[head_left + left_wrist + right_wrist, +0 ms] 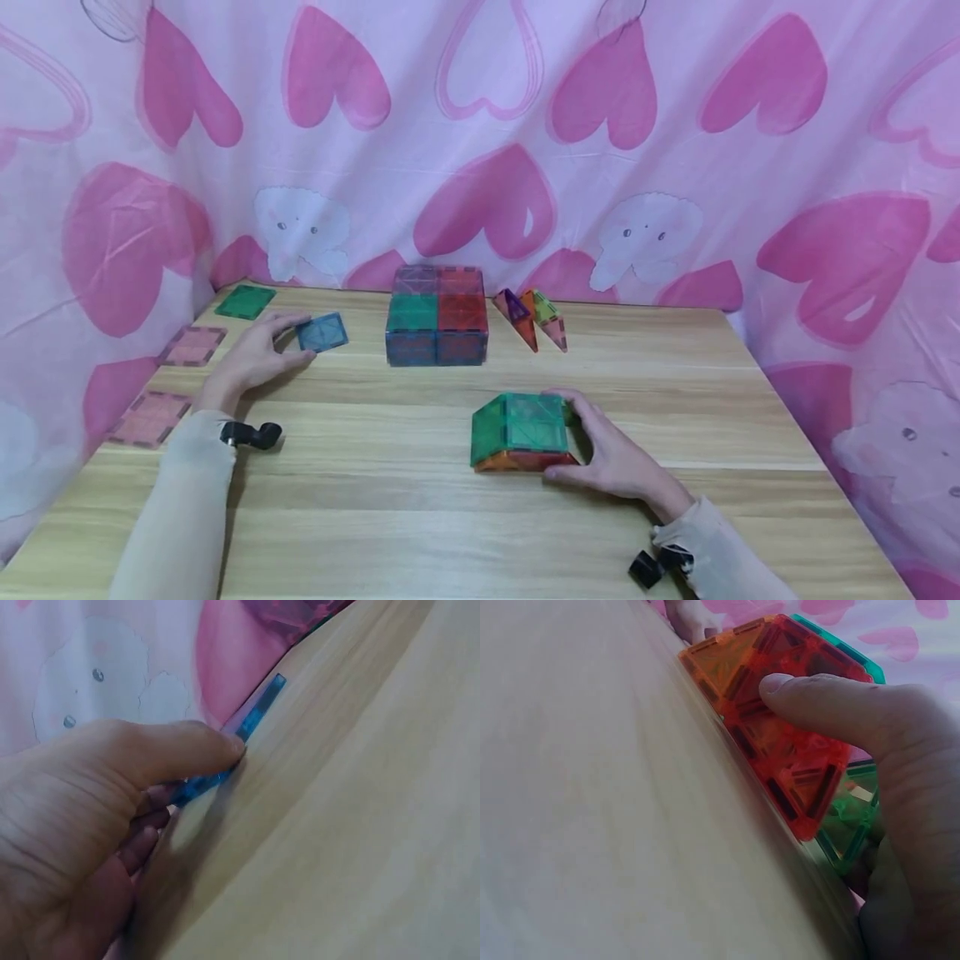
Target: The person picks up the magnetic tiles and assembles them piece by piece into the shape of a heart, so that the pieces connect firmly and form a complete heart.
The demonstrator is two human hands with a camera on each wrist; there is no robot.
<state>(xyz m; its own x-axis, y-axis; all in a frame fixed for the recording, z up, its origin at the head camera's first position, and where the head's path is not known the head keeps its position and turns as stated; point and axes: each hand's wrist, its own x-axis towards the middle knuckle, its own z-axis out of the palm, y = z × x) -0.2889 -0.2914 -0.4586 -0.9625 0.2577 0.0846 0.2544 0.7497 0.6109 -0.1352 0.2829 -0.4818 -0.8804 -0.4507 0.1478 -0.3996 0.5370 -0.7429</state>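
Note:
At the left back of the table my left hand (258,350) grips a translucent blue square magnetic tile (322,332) by its near edges. In the left wrist view the thumb (195,750) presses on the edge of this tile, with the other fingers partly hidden behind it. My right hand (611,446) holds a roof-shaped block of magnetic tiles (536,422) at its right end, on the table. Its top and left slope are green. Red and orange triangles form its near side, where the right thumb (817,701) lies in the right wrist view.
A box of magnetic tiles (437,348) in blue, green, red and purple stands at the back middle. Right of it lie pointed pieces of triangle tiles (517,312). Along the left edge lie a green tile (245,302) and two pink tiles (192,346). A heart-patterned curtain (480,108) hangs behind.

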